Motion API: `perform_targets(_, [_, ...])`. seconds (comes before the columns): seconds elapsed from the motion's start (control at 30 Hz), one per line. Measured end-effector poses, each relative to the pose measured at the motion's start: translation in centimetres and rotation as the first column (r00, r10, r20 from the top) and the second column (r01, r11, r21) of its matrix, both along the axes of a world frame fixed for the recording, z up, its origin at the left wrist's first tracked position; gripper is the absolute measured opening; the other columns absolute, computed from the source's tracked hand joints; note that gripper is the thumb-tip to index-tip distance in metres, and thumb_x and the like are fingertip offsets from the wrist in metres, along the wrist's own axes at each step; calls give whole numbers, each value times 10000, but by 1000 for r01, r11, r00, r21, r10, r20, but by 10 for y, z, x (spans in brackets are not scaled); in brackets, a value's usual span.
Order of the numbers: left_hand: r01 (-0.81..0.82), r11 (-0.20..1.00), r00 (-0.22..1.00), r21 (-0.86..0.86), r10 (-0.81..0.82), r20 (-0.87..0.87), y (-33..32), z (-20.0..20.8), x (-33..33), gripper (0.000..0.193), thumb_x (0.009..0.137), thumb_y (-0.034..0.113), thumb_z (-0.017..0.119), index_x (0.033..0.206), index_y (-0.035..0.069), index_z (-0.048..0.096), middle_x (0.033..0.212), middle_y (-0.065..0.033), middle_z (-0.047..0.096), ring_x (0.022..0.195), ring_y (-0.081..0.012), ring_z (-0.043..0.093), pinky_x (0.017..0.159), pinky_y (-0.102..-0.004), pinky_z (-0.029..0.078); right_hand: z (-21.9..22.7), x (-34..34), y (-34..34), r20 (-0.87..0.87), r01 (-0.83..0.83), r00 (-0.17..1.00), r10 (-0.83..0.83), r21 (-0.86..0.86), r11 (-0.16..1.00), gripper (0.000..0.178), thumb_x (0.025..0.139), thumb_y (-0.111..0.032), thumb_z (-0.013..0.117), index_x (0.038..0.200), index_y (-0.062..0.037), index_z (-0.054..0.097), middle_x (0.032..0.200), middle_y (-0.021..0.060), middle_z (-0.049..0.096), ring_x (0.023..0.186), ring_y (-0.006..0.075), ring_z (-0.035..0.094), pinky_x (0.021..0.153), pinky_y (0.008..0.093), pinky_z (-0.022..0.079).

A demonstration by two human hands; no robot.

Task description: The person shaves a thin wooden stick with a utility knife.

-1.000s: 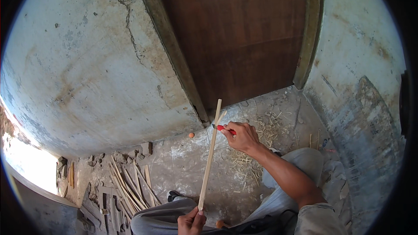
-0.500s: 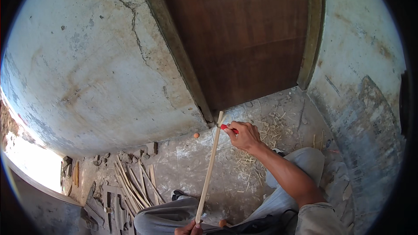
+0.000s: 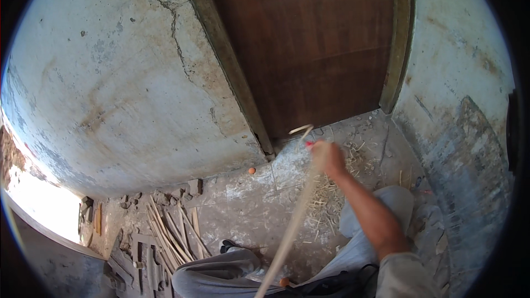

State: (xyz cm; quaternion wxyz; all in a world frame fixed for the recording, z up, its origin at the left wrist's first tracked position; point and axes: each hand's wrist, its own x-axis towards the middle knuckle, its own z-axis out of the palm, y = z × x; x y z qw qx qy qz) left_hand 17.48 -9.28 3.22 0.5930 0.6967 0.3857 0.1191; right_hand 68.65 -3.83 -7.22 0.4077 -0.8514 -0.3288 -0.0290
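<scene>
My right hand (image 3: 329,160), smeared by motion, is closed on a small red-handled tool (image 3: 309,144); its working end cannot be made out. A long pale wooden strip (image 3: 291,226) slants up from the lower edge to this hand and is blurred too. Just above the tool a thin curled shaving (image 3: 301,129) stands out near the foot of the door. My left hand is out of the picture, below the lower edge where the strip leaves it.
Curly shavings (image 3: 326,204) litter the floor by my right knee. Several pale strips (image 3: 171,234) lie in a bundle at the left, beside wooden pieces (image 3: 144,259). A small orange ball-like thing (image 3: 252,171) sits near the wall. A brown door (image 3: 309,49) stands ahead between cracked walls.
My right hand has moved right and slightly up with the red-handled tool. The strip has swung rightward, and a curled shaving now shows. My left hand has dropped out of view.
</scene>
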Motion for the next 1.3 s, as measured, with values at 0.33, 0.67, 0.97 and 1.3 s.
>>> perform_targets(0.33, [-421, 871, 907, -253, 406, -114, 23, -14, -45, 231, 1015, 196, 560, 1071, 24, 703, 604, 49, 483, 490, -42, 351, 459, -225, 238, 56, -59, -9, -137, -166, 982, 129, -304, 938, 237, 853, -319, 715, 888, -85, 721, 853, 148, 720, 808, 345, 702, 733, 427, 539])
perform_targets(0.67, [-278, 951, 958, -135, 265, -105, 33, -7, 13, 253, 1017, 219, 553, 928, 37, 704, 579, 47, 474, 462, -45, 355, 438, -237, 269, 85, -81, 3, -619, -208, 652, 438, 409, 889, 354, 913, -309, 723, 1033, 15, 646, 730, 47, 663, 642, 80, 578, 582, 257, 446])
perform_targets(0.97, [-203, 939, 978, -276, 207, -16, 38, -19, 42, 243, 1029, 232, 541, 976, 46, 689, 591, 55, 471, 465, -36, 360, 433, -225, 268, 70, -70, -1, -720, 6, 547, 427, 513, 858, 233, 938, -244, 704, 959, -24, 631, 651, -49, 496, 507, 31, 411, 442, 220, 328])
perform_targets(1.3, [-116, 952, 987, -283, 142, 71, 29, -18, 46, 210, 1024, 221, 561, 1054, 62, 695, 639, 75, 456, 501, -25, 344, 460, -223, 264, 77, -75, -2, -773, 67, 456, 441, 524, 849, 211, 935, -205, 692, 873, -10, 639, 613, -42, 485, 468, 36, 395, 411, 217, 310])
